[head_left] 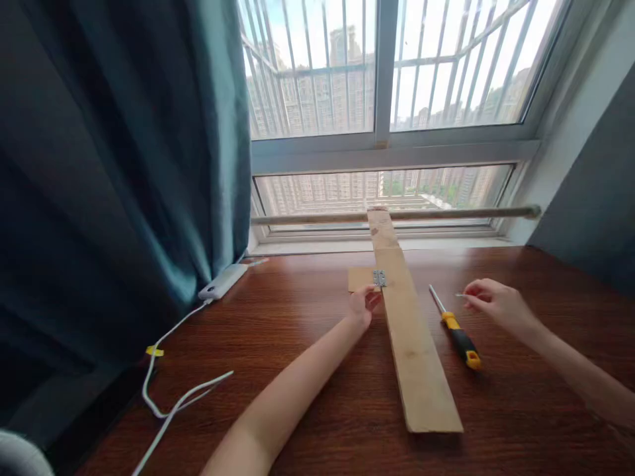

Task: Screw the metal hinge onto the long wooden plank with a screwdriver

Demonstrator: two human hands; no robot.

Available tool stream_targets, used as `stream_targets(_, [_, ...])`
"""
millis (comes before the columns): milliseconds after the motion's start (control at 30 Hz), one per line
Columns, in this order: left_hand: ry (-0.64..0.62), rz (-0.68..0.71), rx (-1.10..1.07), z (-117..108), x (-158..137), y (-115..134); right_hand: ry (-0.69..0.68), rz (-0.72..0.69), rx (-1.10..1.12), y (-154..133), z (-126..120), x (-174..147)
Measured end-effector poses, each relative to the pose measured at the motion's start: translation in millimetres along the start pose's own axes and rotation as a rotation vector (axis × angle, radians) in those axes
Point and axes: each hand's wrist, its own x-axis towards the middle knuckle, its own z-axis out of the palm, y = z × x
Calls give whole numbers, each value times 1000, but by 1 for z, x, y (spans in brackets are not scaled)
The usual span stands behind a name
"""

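The left hand (361, 307), grip unclear, sits nearer the hinge (380, 277) at the board (417, 350)'s left edge; right of it, the right hand (496, 303) pinches a small piece (460, 295).

Your bare left arm (292, 383) rises from the bottom edge and slants up to the right, ending with your left hand (361, 308) just right of centre, its fingers (368, 289) bent. Your bare right arm (570, 365) comes in from the right edge, reaching up and leftward. Your right hand (499, 305) points left, well apart from the other, thumb and forefinger (473, 288) pinched together at the tips.
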Motion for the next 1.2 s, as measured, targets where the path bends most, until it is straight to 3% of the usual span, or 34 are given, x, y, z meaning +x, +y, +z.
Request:
stream_targets(133, [-3,6,6,0,2,1,85,34,278,-37,20,23])
stream_targets(300, [-15,7,3,-1,3,0,-62,187,754,-65,74,44])
stream_targets(400, [-21,13,12,-1,4,1,-155,262,880,-71,104,53])
stream_targets(500, [-24,11,13,-1,5,1,-169,234,821,-71,122,60])
stream_targets(633, [-26,11,9,-1,5,1,-106,73,553,-67,131,62])
stream_targets(767, [-27,21,7,0,3,1,-67,-46,388,-66,132,61])
stream_targets(1200, [-35,30,15,1,1,2,5,-233,62,-90,127,46])
